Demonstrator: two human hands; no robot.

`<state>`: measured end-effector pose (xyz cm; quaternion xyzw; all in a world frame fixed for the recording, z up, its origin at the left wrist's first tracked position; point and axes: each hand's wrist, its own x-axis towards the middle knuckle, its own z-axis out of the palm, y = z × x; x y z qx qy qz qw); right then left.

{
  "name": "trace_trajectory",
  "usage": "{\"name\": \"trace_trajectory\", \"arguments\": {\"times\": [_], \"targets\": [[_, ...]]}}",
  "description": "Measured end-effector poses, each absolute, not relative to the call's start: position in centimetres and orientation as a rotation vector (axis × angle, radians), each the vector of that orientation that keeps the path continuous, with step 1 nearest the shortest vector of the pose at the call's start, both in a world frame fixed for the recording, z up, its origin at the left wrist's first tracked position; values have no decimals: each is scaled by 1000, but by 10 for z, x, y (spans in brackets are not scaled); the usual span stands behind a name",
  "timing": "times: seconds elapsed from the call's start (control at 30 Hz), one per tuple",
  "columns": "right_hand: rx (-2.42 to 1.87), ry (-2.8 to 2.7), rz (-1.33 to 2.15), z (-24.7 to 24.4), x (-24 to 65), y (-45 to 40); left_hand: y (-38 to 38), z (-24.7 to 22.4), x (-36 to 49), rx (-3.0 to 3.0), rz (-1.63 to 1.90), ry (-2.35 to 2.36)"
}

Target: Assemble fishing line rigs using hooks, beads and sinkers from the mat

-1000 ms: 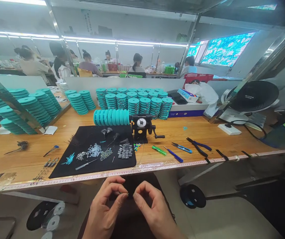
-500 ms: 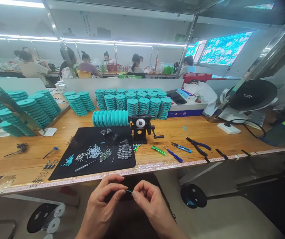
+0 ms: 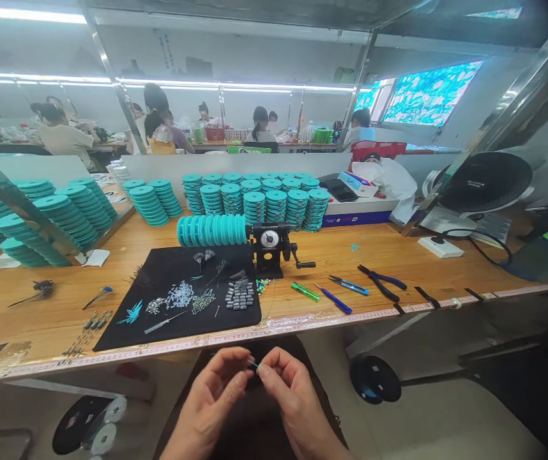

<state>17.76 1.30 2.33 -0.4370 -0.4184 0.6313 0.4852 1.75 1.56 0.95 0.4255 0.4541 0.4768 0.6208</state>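
My right hand [image 3: 289, 383] pinches a thin, short blue piece [image 3: 253, 363] between thumb and fingertips, in front of the table edge. My left hand [image 3: 219, 393] is curled close beside it, its fingertips at the other end of the piece; whether they grip it is too small to tell. Beyond the hands lies a black mat [image 3: 226, 319] with turquoise slivers [image 3: 133, 312], pale small parts [image 3: 181, 294], grey cylinders [image 3: 239, 294] and a thin tool [image 3: 163, 322]. A row of turquoise spools [image 3: 211, 230] sits on a black crank winder [image 3: 270, 246] behind the mat.
Stacks of turquoise spools [image 3: 255, 207] stand at the back and left. Right of the mat lie a green tool [image 3: 305, 291], a blue screwdriver [image 3: 335, 300], blue snips [image 3: 349, 285] and pliers [image 3: 380, 282]. A black fan [image 3: 485, 182] stands back right. Several people sit beyond the partition.
Both hands have shifted slightly to the right, and the left thumb and fingers have parted a little around the blue piece. In the background, a person has moved to the right.
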Motion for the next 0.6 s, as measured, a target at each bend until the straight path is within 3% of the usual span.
{"name": "trace_trajectory", "arguments": {"times": [0.17,0.6], "targets": [[-1050,-1054,1577,17,173,11,8,4,33,820,1150,1090],[-1180,-1239,1554,0,179,12,20,19,14,1225,1072,1080]]}}
